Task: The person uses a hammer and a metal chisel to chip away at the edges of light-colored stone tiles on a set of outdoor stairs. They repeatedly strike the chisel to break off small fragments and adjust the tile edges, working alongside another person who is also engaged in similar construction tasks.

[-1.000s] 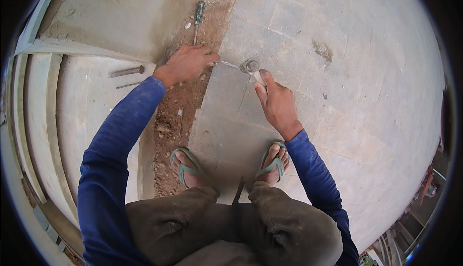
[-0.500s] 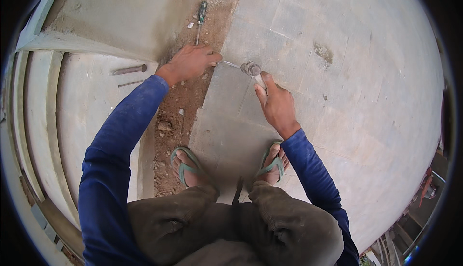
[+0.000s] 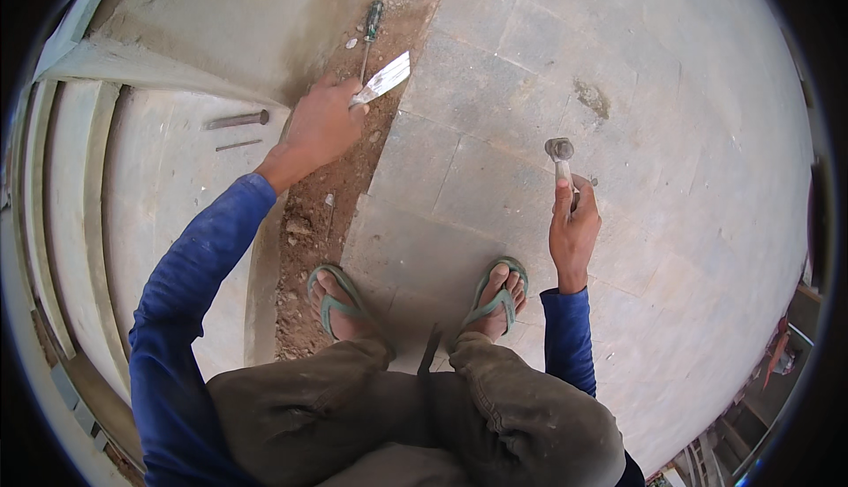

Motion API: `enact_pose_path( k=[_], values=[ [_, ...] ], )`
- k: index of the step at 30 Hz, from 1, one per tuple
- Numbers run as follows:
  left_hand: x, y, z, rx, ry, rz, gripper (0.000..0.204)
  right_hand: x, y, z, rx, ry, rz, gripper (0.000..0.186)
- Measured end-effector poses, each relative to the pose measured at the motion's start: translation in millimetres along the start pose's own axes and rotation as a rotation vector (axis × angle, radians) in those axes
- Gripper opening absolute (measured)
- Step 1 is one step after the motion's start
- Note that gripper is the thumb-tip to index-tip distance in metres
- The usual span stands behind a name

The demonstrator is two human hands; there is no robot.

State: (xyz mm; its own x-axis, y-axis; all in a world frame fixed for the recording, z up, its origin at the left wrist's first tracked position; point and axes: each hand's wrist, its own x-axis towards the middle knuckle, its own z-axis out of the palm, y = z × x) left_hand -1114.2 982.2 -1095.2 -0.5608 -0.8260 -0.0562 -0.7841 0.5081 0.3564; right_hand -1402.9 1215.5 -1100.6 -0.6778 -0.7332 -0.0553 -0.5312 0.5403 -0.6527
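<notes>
- Two feet in green rubber sandals (image 3: 340,303) straddle the near end of the strip of bare reddish earth (image 3: 329,213), so the person squats right at it.
- Right hand (image 3: 572,229), well right of the strip, fingers clenched round a small grey-headed hammer (image 3: 560,157), head up, ready for striking.
- Left hand (image 3: 320,125), over the strip, grips a flat bright metal chisel (image 3: 382,80), blade angled along the paving edge.
- A green-handled screwdriver (image 3: 370,32) lies farther up the strip, within reach.

My sleeves (image 3: 203,266) blue, trousers (image 3: 415,416) olive-brown, flip-flops (image 3: 331,297) grey-green, screwdriver (image 3: 371,28) w/ dark green handle, pavers (image 3: 495,134) grey, dirt strip (image 3: 327,213) reddish-brown.
</notes>
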Motion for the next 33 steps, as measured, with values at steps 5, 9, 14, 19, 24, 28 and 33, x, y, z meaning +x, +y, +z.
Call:
enact_pose_path(
  k=[5, 9, 14, 19, 24, 28, 33],
  values=[
    [-37, -40, 37, 0.147, -0.096, -0.300, 0.029, -21, 23, 3, 0.000, 0.032, 0.049, 0.033],
    [-36, -13, 35, 0.124, -0.095, -0.207, 0.033, -24, 38, 5, -0.026, 0.121, -0.009, 0.035],
    [-35, 23, 74, -0.225, -0.342, -0.348, 0.051, -20, 53, 17, -0.136, 0.186, -0.145, 0.033],
    [-15, 56, 79, -0.355, -0.511, -0.629, 0.056, -27, 41, 12, -0.141, 0.083, 0.002, 0.031],
    [-27, 35, 113, -0.330, -0.284, -0.546, 0.044, -31, 30, 6, -0.049, -0.013, 0.023, 0.032],
    [-32, 26, 119, -0.375, -0.179, -0.577, 0.042, -32, 15, 10, 0.104, -0.171, 0.011, 0.036],
    [-38, 2, 106, -0.562, -0.197, -0.445, 0.030, -31, -17, 61, 0.307, -0.399, -0.068, 0.037]
  ],
)
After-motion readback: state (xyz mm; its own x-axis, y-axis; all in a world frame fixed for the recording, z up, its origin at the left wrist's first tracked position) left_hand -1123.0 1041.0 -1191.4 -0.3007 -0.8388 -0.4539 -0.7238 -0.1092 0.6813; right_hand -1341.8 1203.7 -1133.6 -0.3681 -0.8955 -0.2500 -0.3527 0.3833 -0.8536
